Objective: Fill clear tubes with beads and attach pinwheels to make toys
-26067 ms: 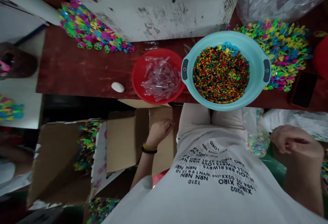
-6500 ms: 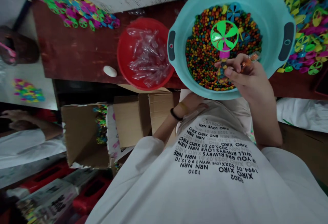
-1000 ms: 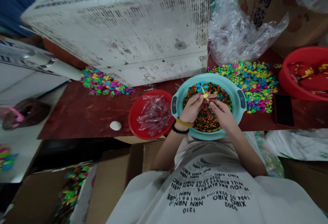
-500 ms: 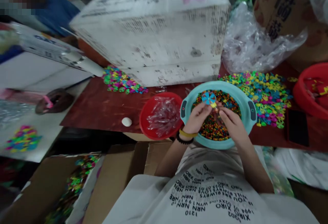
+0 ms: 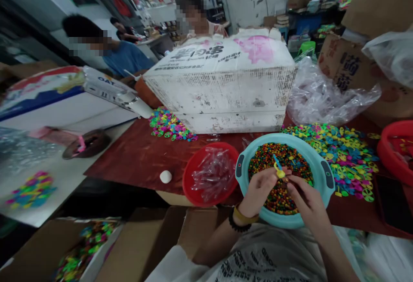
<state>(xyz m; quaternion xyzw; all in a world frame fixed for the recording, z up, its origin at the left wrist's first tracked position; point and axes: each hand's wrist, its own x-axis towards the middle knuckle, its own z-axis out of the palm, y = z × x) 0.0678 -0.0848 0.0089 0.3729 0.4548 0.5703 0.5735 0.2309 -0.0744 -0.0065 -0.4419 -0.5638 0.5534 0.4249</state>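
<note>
My left hand pinches a small plastic fan piece, blue blade on top and yellow base below, over a light-blue basin. In the basin lie many small round beads or candies in red, yellow, green and dark colours. Close against the left fingertips, my right hand is closed just under the yellow base. What its fingers hold is too small and covered to make out. Left of the basin stands a red bowl with clear plastic tubes.
Colourful fan pieces are heaped right of the basin, beside a dark phone and a red tub. A white carton blocks the table's back. A white egg-shaped object lies left. Co-workers sit beyond.
The head view has tilted up, bringing people behind the carton into sight. The fan piece has turned from showing its blades face-on to nearly edge-on; both hands stay together over the basin.
</note>
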